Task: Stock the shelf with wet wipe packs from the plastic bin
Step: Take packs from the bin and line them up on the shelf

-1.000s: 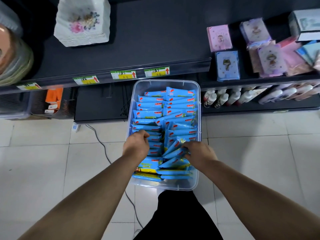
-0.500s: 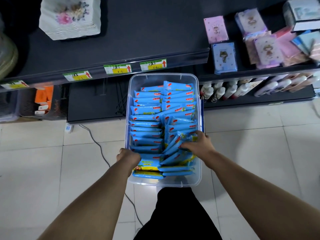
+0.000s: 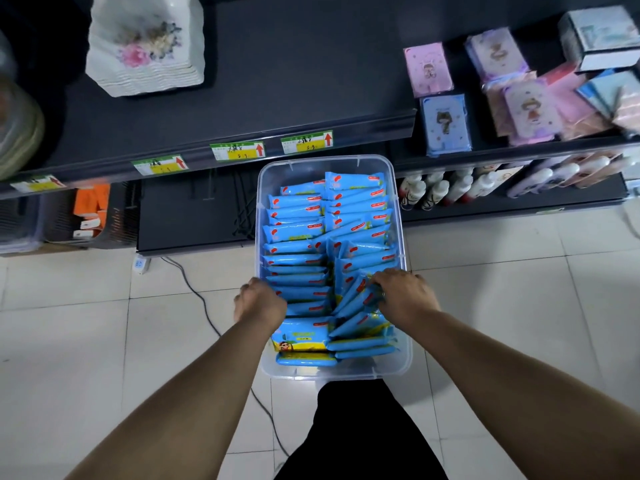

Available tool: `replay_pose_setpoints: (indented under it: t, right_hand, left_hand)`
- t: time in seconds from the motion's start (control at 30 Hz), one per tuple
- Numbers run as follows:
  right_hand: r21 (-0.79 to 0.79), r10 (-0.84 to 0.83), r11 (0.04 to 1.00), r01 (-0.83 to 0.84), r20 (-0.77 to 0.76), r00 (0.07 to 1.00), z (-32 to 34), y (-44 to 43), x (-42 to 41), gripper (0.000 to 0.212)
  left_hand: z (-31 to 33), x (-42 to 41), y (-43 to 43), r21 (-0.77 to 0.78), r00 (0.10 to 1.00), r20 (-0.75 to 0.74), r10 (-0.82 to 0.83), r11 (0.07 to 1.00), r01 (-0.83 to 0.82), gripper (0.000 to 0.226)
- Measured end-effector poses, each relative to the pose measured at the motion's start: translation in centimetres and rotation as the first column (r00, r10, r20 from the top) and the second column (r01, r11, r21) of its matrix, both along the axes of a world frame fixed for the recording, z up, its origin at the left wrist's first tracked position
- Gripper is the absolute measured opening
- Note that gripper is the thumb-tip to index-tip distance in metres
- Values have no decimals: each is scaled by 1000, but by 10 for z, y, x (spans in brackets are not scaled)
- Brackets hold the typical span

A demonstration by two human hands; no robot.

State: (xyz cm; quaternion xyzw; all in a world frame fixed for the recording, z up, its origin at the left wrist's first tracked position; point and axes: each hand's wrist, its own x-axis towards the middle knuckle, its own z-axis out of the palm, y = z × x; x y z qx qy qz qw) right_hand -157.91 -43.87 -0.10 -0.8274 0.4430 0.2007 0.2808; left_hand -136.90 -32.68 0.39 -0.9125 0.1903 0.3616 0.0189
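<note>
On tile floor [image 3: 104, 341] by shelf [image 3: 294, 81]: bin [image 3: 326, 159]; right hand [image 3: 405, 299] grasping packs [image 3: 298, 233], left hand [image 3: 259, 303] grip unclear.

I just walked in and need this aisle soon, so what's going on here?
A person stands over a clear plastic bin on the tiled floor, packed with blue wet wipe packs. The right hand grips packs in the right row; the left hand sits at the bin's left rim, fingers hidden. None lie on the dark shelf yet.

Clear plastic bin [image 3: 401, 362], glossy blue film packs [image 3: 298, 233], matt dark shelf [image 3: 277, 81], shiny floor tiles [image 3: 519, 289]
</note>
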Motion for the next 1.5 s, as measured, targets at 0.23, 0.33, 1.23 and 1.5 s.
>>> replay_pose_setpoints:
  t: [0.23,0.33,1.23,1.5]
  right_hand:
    - [-2,-186,982,188,159,970,11,-5,-18,26]
    - [29,-390,917,398,275,879,28,-13,-41,28]
    - [263,-768,561,785,518,376,15,-15,-63,21]
    - [327,-752,596,734,549,366,14,-7,-40,20]
  left_hand:
    - [5,-23,-29,-303,959,13,-285,912,275,24]
    - [7,-39,-43,-311,945,-58,-321,906,288,20]
    - [18,-82,-93,-226,617,338,-711,575,786,18]
    - [16,-33,-92,-275,914,234,-331,879,389,21]
